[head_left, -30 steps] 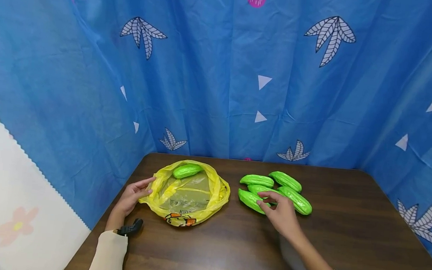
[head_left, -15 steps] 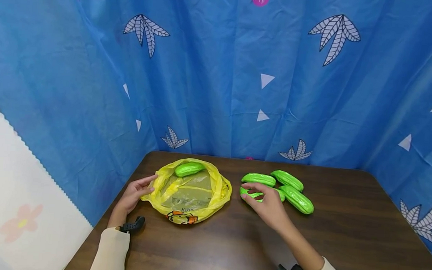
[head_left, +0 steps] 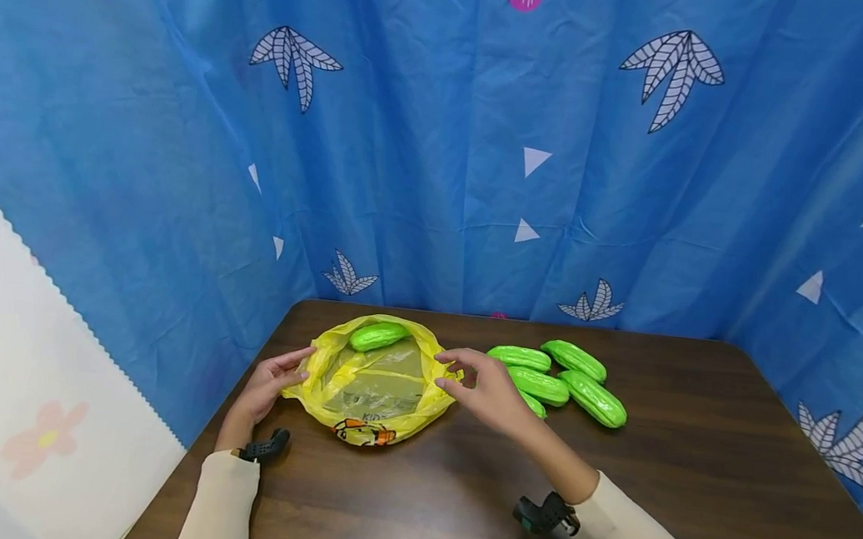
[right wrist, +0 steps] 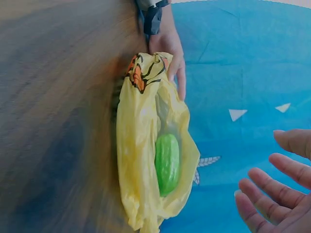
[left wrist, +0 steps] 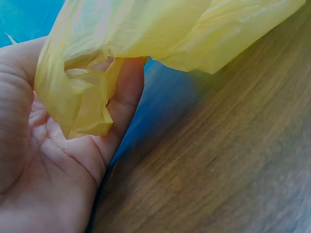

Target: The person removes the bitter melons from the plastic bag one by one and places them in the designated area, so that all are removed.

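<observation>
A yellow plastic bag (head_left: 422, 411) lies on the table with its mouth spread wide and a printed orange-and-black figure at the front. Inside it, at the back, rests one glossy green cucumber (head_left: 379, 337). My left hand (head_left: 268, 390) holds the bag's left rim; in the left wrist view a fold of yellow plastic (left wrist: 90, 104) lies between thumb and fingers. At the bag's right rim is my right hand (head_left: 486, 390), its fingers loosely spread around nothing, as the right wrist view also shows. Several more cucumbers (head_left: 591, 398) lie together just beyond it, one partly hidden by this hand.
The brown wooden table (head_left: 689, 454) reaches back to a blue patterned curtain (head_left: 423, 177). On the left hangs a white cloth (head_left: 34, 359) with a flower. Each wrist wears a black camera band (head_left: 545, 513).
My right hand has moved left, away from the cucumber pile, to the bag's right rim. The pile's cucumbers have stayed on the table. My left hand keeps its hold on the bag.
</observation>
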`<state>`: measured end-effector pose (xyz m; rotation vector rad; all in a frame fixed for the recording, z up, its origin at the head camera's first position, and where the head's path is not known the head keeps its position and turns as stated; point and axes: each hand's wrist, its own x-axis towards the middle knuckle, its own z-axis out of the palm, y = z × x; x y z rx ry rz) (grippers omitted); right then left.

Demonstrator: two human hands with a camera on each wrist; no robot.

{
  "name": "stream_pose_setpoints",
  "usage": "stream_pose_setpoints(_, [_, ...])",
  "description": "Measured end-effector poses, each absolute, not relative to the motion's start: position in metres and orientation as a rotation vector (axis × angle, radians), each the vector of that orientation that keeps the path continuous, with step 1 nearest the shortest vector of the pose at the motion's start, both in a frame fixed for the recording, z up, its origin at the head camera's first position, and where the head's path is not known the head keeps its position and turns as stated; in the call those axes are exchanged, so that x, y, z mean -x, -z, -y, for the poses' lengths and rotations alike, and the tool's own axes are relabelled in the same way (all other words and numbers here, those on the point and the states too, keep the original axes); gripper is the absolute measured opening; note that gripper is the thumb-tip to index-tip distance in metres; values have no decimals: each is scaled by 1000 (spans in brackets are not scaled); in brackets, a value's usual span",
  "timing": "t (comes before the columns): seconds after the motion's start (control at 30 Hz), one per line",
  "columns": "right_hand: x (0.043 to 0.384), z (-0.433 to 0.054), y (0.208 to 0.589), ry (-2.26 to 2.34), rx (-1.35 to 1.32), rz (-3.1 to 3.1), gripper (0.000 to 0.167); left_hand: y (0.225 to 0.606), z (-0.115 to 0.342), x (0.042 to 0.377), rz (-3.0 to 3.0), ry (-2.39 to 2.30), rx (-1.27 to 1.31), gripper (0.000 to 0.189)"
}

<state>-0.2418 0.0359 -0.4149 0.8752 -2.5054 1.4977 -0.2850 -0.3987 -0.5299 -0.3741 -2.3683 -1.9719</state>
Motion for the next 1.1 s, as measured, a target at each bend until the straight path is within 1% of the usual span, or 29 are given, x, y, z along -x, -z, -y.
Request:
stream_pose_setpoints(0.17, [253, -20, 411, -1476, -974, 2532, 33, 530, 398, 286, 2366, 1977, 372, 52])
stream_pose_setpoints(0.43, [270, -3, 405, -1460, -1048, 2547, 33, 530, 398, 287, 2323, 2019, 364, 52])
stream_pose_setpoints(0.87, [305, 13, 414, -1432, -1083, 2576, 34, 530, 399, 284, 2327, 2028, 378, 53])
stream_pose_setpoints(1.1, [321, 25, 418, -1404, -1151, 2569, 36, 529, 398, 284, 2323, 2037, 377, 53])
